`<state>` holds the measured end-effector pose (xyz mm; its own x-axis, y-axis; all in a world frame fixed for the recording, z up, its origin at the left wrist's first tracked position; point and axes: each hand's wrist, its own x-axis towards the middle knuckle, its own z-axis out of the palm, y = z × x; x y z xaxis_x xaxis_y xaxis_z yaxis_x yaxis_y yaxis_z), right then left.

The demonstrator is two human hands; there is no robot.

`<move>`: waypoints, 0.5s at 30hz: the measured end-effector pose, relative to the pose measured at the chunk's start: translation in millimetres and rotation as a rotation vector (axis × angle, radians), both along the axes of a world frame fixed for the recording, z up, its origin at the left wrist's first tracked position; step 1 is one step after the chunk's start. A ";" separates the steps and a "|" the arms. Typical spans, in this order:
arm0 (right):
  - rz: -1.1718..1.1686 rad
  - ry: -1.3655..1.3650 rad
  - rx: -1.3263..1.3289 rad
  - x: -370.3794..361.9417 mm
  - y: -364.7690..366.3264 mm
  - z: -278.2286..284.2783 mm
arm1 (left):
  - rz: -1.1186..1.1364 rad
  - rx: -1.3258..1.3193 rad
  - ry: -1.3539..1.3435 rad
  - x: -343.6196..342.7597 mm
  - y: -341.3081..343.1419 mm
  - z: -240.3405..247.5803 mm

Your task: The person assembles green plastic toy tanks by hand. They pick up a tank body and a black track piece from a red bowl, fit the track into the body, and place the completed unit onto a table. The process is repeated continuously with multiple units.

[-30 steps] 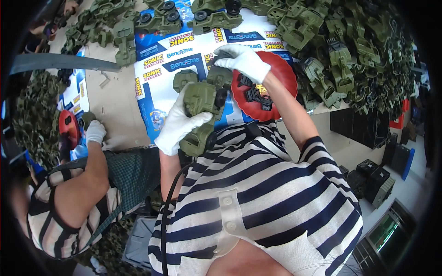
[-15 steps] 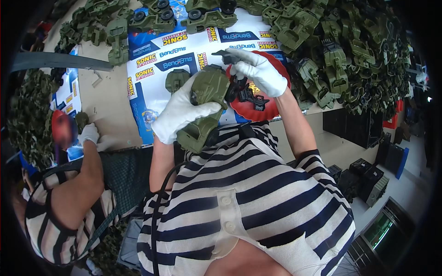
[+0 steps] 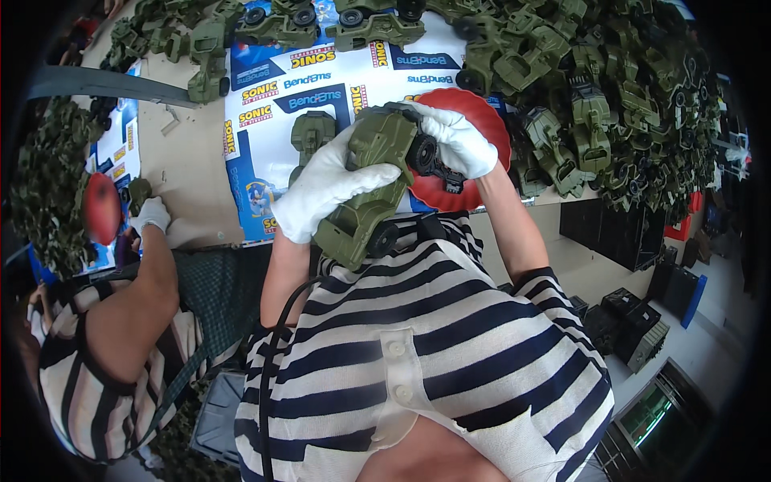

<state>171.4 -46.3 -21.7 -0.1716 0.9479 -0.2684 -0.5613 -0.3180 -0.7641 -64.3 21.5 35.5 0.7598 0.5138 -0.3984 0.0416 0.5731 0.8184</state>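
A green toy truck (image 3: 379,138) with black wheels is held tilted in front of my chest. My left hand (image 3: 321,191), in a white glove, wraps around its middle, thumb across the near side. My right hand (image 3: 462,143), also gloved, is closed at the truck's far end, where a dark plastic part (image 3: 401,111) shows by the fingertips. The truck partly hides those fingers. Beneath my right hand is a red scalloped dish (image 3: 494,120) with small black plastic parts (image 3: 451,183) in it. Another green toy truck body (image 3: 312,131) lies just beyond my left hand.
Green toy trucks are heaped at the right (image 3: 590,120), with more along the table's far side (image 3: 373,32). A grey curved bar (image 3: 112,84) crosses at the left. Left of me, a co-worker's gloved hand (image 3: 151,215) is near a red dish (image 3: 103,209). Printed sheeting (image 3: 265,173) covers the table.
My right hand has brought the black part from above the red dish to the truck's far end. My left hand has turned the truck, so its wheels now show.
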 end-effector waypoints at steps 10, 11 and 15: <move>0.038 -0.118 0.146 2.7 7.5 3.4 | 0.052 0.079 -0.010 9.2 -8.2 -6.6; 0.023 -0.110 0.162 -1.0 11.5 7.3 | 0.083 0.104 -0.010 15.6 -10.8 -5.4; -0.080 -0.229 0.177 -2.3 17.6 -6.1 | 0.190 0.110 0.038 28.7 -18.1 -16.7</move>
